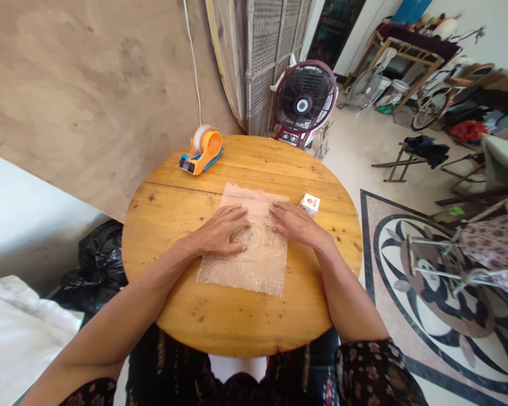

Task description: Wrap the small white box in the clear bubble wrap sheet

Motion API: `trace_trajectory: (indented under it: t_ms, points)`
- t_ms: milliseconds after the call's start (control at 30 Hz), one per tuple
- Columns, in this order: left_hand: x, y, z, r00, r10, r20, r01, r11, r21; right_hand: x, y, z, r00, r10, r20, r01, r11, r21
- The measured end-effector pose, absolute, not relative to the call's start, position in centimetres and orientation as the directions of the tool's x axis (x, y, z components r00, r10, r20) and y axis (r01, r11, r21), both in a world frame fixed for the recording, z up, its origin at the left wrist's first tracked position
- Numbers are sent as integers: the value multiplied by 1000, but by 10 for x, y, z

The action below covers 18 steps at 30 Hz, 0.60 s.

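A clear sheet of bubble wrap (245,268) lies flat on the round wooden table (245,327). My left hand (224,230) rests on its left part, fingers spread and pointing right. On the upper right part of the sheet lies my right hand (294,221), its fingers apart and reaching left. Neither hand grips anything. Just beyond my right hand stands a small white box (309,203) with a red mark, partly hidden by that hand. An orange and blue tape dispenser (204,151) with a roll of tape sits near the table's far left edge.
A dark red fan (305,98) stands behind the table's far edge. Wood panelling (110,84) borders the table at the left, with black plastic bags (101,256) below. Folding stools, a bicycle (432,104) and a chair (486,248) stand on the floor at the right.
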<state>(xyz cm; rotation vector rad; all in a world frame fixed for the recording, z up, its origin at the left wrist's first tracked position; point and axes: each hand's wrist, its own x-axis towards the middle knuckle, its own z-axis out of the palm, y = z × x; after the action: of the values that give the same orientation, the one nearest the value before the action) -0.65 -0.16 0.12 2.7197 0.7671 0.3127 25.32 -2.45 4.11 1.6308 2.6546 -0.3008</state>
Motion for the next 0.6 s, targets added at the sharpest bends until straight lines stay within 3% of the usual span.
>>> trace_trajectory:
  t_ms: [233, 600]
  points:
    - [-6, -2, 1, 842, 505, 189, 431, -841, 329, 254, -24, 42, -447, 884, -139, 891, 426, -158]
    - [-6, -3, 2, 843, 517, 151, 448, -828, 337, 257, -23, 38, -462, 878, -127, 881, 438, -179]
